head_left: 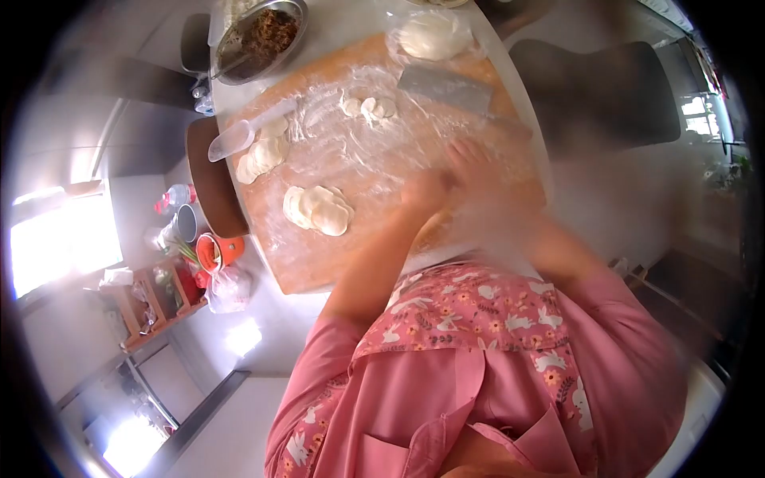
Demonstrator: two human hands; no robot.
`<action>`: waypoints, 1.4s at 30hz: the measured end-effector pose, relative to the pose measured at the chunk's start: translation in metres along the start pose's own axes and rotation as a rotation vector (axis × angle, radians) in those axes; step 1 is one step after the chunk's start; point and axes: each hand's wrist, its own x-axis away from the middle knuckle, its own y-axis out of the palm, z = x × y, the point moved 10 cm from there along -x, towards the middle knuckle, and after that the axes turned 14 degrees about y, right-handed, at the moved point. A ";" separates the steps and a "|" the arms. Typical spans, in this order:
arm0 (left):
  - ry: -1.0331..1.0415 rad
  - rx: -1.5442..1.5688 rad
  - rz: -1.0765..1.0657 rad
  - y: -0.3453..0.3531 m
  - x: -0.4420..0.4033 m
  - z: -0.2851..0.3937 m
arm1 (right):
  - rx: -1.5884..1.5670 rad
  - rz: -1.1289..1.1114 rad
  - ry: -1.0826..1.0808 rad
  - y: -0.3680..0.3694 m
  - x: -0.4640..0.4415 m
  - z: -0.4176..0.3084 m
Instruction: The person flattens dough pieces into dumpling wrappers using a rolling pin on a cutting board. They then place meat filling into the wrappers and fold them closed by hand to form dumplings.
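My left hand point(426, 191) is low over the floured wooden board point(267, 251), its fingers curled in and whatever they hold hidden. Close beside it is my right hand point(476, 166), blurred by motion, fingers toward the board. Above the hands lies a flat grey metal blade point(446, 86), like a cleaver or scraper, near a blurred brown rod-like shape point(510, 127). Small dough pieces point(374, 107) sit mid-board. Round dough wrappers overlap in one pile point(319, 210) and in another pile point(263, 156) at the left edge.
A metal bowl of brown filling point(271, 36) stands at the far left corner. A large dough lump point(434, 34) under plastic lies at the far edge. A clear plastic scoop point(232, 141) rests by the wrappers. A brown chair point(213, 179) and an orange bucket point(210, 251) are to the left.
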 end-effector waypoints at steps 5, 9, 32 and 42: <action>-0.006 0.040 0.055 -0.008 0.019 0.007 | 0.126 0.012 -0.034 -0.008 0.025 -0.003; -0.046 0.111 0.049 -0.022 0.012 0.024 | 0.039 0.051 0.087 -0.001 -0.025 -0.012; -0.031 -0.171 -0.037 -0.013 0.014 -0.028 | 0.106 0.081 -0.013 0.010 -0.019 -0.028; -0.041 -0.094 0.177 -0.013 0.020 -0.055 | 0.096 0.127 -0.061 0.005 -0.031 -0.053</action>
